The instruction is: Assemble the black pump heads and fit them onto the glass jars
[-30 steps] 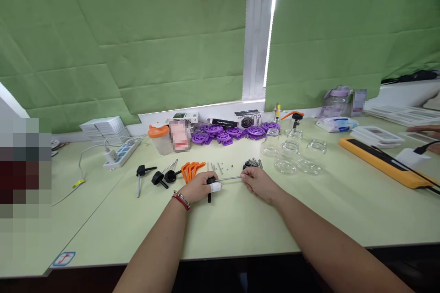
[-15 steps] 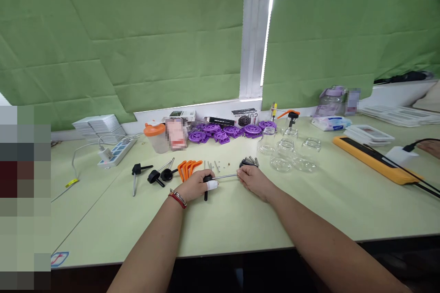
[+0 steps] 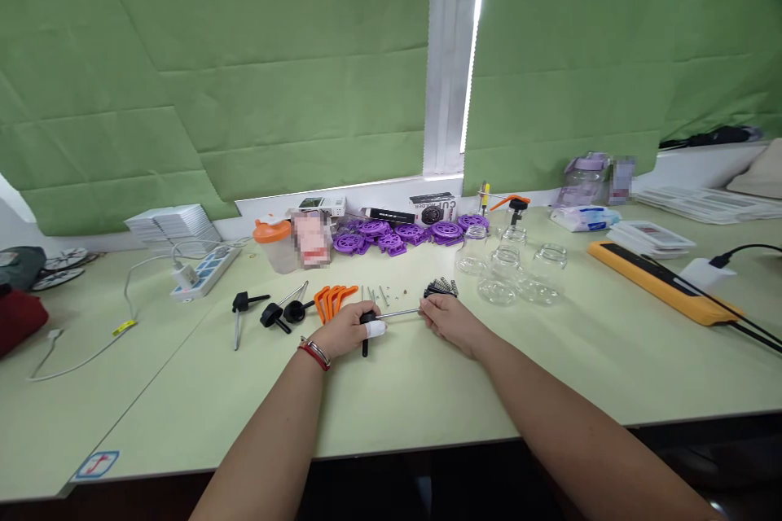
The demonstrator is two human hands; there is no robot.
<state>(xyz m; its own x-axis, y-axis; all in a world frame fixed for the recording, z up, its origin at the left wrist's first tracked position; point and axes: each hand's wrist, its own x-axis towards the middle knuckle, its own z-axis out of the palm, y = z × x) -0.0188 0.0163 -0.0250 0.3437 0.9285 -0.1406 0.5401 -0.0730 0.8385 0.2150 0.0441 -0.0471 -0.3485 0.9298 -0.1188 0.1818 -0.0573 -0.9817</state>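
Observation:
My left hand [image 3: 347,329] grips a black pump head [image 3: 366,319] whose thin metal rod [image 3: 400,313] runs to the right. My right hand [image 3: 448,319] pinches the far end of that rod. Both hands rest low on the pale green table [image 3: 391,399]. A white wrap covers one left fingertip. Just beyond my right hand lies a small pile of springs [image 3: 441,287]. Orange plastic levers [image 3: 330,298] lie behind my left hand, and several loose black pump heads [image 3: 278,314] with rods lie to their left.
Several clear glass jars [image 3: 513,273] stand to the right of the springs. Purple round parts [image 3: 403,234], small boxes and an orange-lidded cup [image 3: 272,244] line the window sill. A power strip [image 3: 201,275] with cables lies at left, a long orange bar [image 3: 663,283] at right.
Both hands keep the same hold on the pump head and rod. The view has shifted slightly; another person's hand at the far right edge is no longer seen.

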